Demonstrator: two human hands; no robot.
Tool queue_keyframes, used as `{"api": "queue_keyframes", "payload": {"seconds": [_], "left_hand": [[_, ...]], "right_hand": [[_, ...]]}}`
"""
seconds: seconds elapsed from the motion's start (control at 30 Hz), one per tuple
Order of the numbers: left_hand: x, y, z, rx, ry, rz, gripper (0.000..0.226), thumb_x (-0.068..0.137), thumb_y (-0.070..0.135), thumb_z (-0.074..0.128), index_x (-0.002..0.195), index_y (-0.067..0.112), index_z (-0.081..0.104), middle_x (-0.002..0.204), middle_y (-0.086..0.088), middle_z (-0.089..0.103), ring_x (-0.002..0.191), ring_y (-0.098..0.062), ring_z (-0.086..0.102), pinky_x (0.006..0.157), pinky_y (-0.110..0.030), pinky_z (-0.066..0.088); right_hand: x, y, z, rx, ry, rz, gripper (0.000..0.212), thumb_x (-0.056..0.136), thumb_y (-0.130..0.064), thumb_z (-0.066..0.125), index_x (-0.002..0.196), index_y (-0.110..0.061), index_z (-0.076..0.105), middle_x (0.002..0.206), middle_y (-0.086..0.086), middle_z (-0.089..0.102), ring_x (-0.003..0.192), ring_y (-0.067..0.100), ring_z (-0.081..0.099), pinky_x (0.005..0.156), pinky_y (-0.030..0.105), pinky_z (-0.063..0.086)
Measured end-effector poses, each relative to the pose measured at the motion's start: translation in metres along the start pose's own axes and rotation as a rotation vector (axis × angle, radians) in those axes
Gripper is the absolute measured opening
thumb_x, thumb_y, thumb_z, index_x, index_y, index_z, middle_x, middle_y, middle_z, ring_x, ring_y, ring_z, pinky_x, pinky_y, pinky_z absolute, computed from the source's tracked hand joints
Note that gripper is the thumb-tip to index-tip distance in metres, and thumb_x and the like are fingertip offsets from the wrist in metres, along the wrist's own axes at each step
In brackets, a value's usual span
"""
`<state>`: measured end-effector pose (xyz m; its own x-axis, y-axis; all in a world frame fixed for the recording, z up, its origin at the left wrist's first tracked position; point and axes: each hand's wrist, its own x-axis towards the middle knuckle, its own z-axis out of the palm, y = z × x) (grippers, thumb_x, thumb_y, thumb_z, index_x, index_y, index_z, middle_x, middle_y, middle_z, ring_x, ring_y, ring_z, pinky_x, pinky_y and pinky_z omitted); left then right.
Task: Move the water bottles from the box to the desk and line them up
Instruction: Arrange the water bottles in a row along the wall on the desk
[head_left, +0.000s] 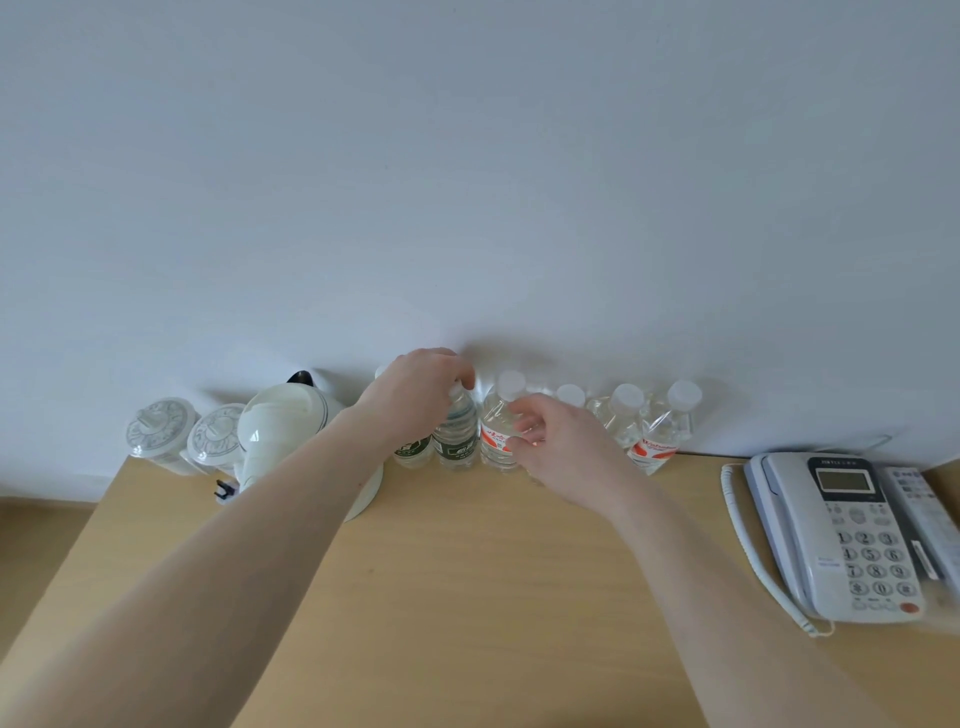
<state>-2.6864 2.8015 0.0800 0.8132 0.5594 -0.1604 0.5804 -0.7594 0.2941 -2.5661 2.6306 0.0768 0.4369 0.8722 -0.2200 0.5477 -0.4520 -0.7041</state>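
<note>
Six clear plastic water bottles stand upright in a row along the far edge of the wooden desk (467, 571), against the wall. The two on the left carry dark green labels: the first green bottle (413, 451) is partly hidden, the second green bottle (457, 436) stands just right of it. Next comes a red-labelled bottle (496, 431), then a half-hidden bottle (570, 396), another bottle (623, 410), and the rightmost bottle (662, 431), red-labelled, all white-capped.

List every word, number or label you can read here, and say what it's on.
"1 2 3 4 5 6 7 8 9 0": keypad of the phone.
Red-label bottles: red script, too blurred to read.
Green-label bottles: white characters, unreadable.
Phone brand line and remote: too small.
</note>
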Motion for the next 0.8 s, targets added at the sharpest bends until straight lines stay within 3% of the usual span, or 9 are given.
{"api": "queue_keyframes", "payload": {"seconds": [0.07,0.27,0.53,0.8], "left_hand": [[0.002,0.000,0.000,0.016,-0.013,-0.008,0.047,0.091,-0.003,0.045,0.122,0.026,0.066,0.125,0.006,0.061,0.111,-0.024,0.059,0.092,-0.041,0.050],[0.007,0.000,0.000,0.046,0.015,-0.039,0.040,0.093,0.024,0.063,0.133,0.021,0.060,0.122,-0.005,0.063,0.110,-0.028,0.060,0.088,-0.034,0.044],[0.008,0.000,0.002,0.050,0.040,-0.071,0.037,0.094,0.019,0.059,0.131,0.021,0.063,0.124,-0.007,0.067,0.111,-0.029,0.060,0.088,-0.034,0.044],[0.010,-0.004,0.004,0.023,0.038,-0.067,0.036,0.092,0.017,0.059,0.127,0.025,0.066,0.123,-0.004,0.067,0.110,-0.028,0.060,0.081,-0.029,0.037]], "right_hand": [[-0.001,0.001,-0.002,-0.013,-0.009,0.008,0.039,0.094,-0.023,0.063,0.132,-0.022,0.058,0.118,-0.004,0.064,0.104,0.012,0.063,0.091,0.028,0.050],[0.001,0.003,-0.002,-0.046,-0.047,0.035,0.043,0.094,-0.024,0.061,0.137,-0.022,0.056,0.127,-0.002,0.063,0.112,0.015,0.061,0.094,0.032,0.051],[-0.001,0.007,-0.002,-0.083,-0.081,0.031,0.041,0.096,-0.024,0.060,0.136,-0.019,0.057,0.124,-0.002,0.064,0.113,0.015,0.061,0.089,0.023,0.044],[-0.002,0.012,-0.002,-0.075,-0.090,0.042,0.041,0.097,-0.027,0.059,0.137,-0.022,0.056,0.124,-0.005,0.063,0.110,0.013,0.062,0.087,0.024,0.046]]}}
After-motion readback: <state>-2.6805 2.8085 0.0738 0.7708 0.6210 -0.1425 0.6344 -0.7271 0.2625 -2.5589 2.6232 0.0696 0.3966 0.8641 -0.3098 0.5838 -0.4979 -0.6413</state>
